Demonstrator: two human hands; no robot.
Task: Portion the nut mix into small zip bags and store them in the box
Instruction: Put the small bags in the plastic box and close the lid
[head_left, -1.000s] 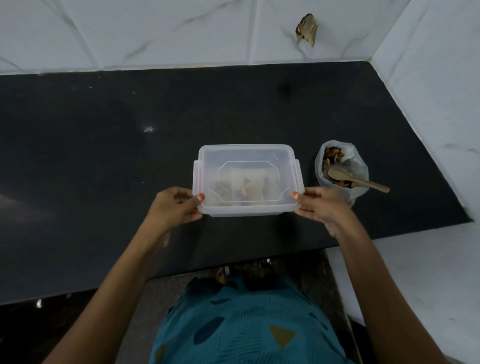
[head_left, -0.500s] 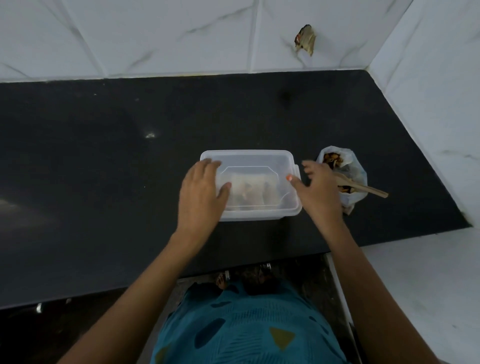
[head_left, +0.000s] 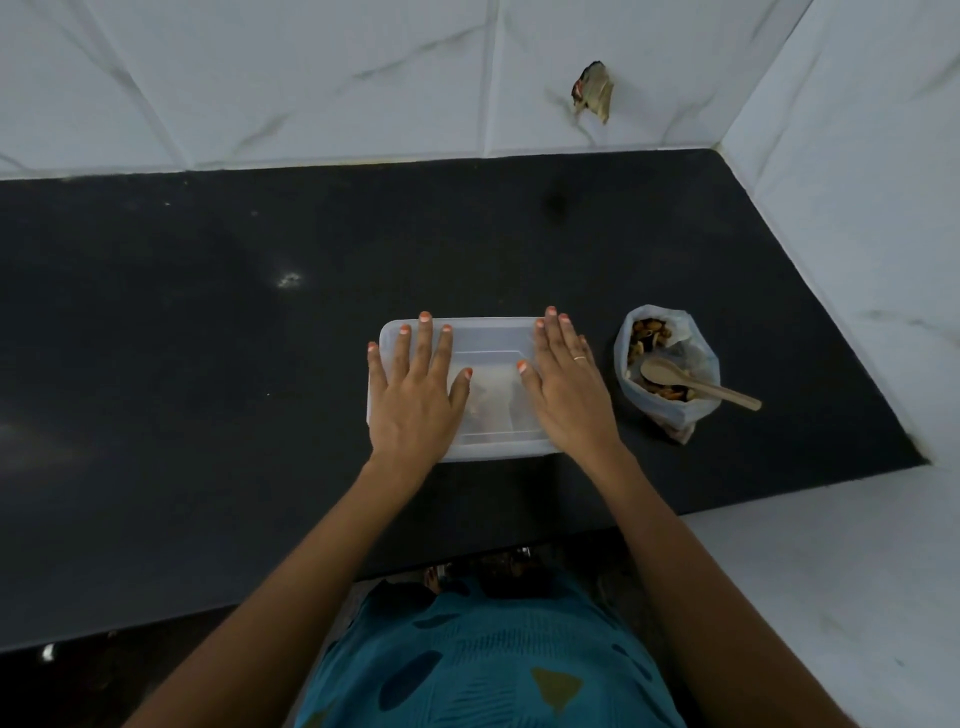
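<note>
A clear plastic box (head_left: 491, 338) with its lid on sits near the front of the black counter (head_left: 208, 364). Small bags of nuts show faintly through the lid between my hands. My left hand (head_left: 415, 389) lies flat on the left half of the lid, fingers straight and spread. My right hand (head_left: 569, 389) lies flat on the right half in the same way. To the right of the box stands an open plastic bag of nut mix (head_left: 667, 371) with a wooden spoon (head_left: 696, 384) resting in it, handle pointing right.
White tiled walls (head_left: 363, 78) close the counter at the back and on the right. A torn brown scrap (head_left: 595, 96) sticks to the back wall. A white ledge (head_left: 831, 545) lies at the lower right, beyond the counter's front edge.
Both hands left the box's side clips and came up onto the lid, where they now lie flat with fingers stretched out. The box has stayed in place.
</note>
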